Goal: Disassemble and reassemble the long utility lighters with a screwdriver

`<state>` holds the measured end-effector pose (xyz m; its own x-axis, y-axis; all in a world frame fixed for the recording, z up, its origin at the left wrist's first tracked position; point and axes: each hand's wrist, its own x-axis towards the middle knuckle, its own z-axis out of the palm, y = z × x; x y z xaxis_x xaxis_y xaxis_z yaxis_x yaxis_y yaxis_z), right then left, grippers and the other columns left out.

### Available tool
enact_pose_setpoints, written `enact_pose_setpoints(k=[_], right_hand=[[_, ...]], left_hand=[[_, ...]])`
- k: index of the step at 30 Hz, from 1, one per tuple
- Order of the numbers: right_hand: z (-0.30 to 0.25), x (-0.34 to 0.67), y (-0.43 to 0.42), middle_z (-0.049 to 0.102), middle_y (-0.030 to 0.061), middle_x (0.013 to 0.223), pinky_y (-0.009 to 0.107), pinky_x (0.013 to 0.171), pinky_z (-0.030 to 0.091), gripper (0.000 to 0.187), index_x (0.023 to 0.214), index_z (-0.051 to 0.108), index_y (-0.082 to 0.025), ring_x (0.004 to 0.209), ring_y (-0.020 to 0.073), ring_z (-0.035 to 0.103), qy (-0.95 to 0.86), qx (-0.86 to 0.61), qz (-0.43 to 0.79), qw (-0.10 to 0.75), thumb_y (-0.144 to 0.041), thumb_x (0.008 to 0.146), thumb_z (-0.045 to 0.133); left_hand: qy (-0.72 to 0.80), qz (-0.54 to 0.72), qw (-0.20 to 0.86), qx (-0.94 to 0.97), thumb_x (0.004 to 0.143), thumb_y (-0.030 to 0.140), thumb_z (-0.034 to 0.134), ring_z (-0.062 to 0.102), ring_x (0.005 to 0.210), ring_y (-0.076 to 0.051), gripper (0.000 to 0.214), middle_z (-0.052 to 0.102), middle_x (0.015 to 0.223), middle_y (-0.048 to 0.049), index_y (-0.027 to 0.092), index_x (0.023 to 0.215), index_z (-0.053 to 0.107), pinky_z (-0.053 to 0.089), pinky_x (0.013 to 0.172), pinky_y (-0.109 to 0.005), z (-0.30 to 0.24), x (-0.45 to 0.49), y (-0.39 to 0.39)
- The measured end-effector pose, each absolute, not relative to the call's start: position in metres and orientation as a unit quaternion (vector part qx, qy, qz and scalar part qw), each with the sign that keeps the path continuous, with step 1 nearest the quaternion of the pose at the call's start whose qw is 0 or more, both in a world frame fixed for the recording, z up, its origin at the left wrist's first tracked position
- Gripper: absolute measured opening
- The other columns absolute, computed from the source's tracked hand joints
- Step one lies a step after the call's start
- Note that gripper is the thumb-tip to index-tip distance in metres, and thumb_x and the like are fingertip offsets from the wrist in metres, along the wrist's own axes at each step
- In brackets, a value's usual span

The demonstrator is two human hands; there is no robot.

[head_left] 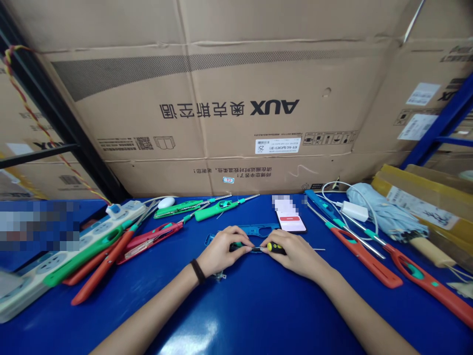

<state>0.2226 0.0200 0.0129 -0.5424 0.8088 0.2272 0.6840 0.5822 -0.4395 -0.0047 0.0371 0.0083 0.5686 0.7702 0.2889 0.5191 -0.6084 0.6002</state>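
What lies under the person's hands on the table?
A blue plastic casing shows beyond the left hand and right hand; its part beneath them is covered.

From here, the left hand (221, 251) and right hand (295, 254) hide most of a small dark part (242, 247) at 6 o'clock; a pixelated patch (37, 226) blurs 9 o'clock, another the phone's (291, 223) top at 4 o'clock.

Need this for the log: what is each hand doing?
Left hand: closed on a small green-black part.
Right hand: closed on a yellow-black screwdriver.

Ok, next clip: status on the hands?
Left hand holding small green-and-black part; right hand holding yellow-and-black screwdriver to it. Blue plastic frame lies just beyond.
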Motion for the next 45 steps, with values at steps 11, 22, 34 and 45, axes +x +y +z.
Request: enact_pose_setpoints(k=[11,22,34,45], right_hand=[[0.010,0.218,0.019,0.062,0.0019,0.094,0.027,0.075,0.046,0.012,0.096,0.062,-0.024,0.088,0.0170,0.060,-0.864,-0.421,0.153,0.228,-0.023,0.086,0.056],[0.018,0.233,0.022,0.063,0.0032,0.104,0.030,0.082,0.047,0.019,0.103,0.062,-0.025,0.096,0.0190,0.060,-0.856,-0.458,0.127,0.205,-0.028,0.085,0.057],[0.023,0.228,0.019,0.064,0.0029,0.090,0.026,0.069,0.043,0.012,0.093,0.063,-0.021,0.084,0.0180,0.059,-0.882,-0.425,0.123,0.162,-0.018,0.087,0.053],[0.018,0.225,0.018,0.065,0.0024,0.088,0.025,0.070,0.043,0.014,0.092,0.064,-0.021,0.084,0.0172,0.059,-0.886,-0.407,0.130,0.181,-0.014,0.085,0.054]], left_hand=[[0.380,0.292,0.259,0.839,0.081,0.025,0.065,0.061,0.087,-0.016,0.008,0.066,0.093,-0.0025,0.023,0.085,0.072,0.045,0.084,-0.028,0.009,-0.003,0.035],[0.398,0.292,0.225,0.840,0.081,0.024,0.064,0.060,0.085,-0.017,0.008,0.066,0.090,-0.0021,0.022,0.083,0.072,0.044,0.081,-0.028,0.010,0.002,0.031],[0.375,0.294,0.232,0.848,0.082,0.023,0.064,0.060,0.083,-0.016,0.007,0.070,0.086,-0.0001,0.022,0.082,0.071,0.043,0.079,-0.028,0.007,0.001,0.033],[0.379,0.297,0.253,0.839,0.082,0.021,0.063,0.062,0.080,-0.016,0.009,0.071,0.084,-0.0015,0.020,0.081,0.072,0.045,0.076,-0.026,0.007,0.002,0.032]])
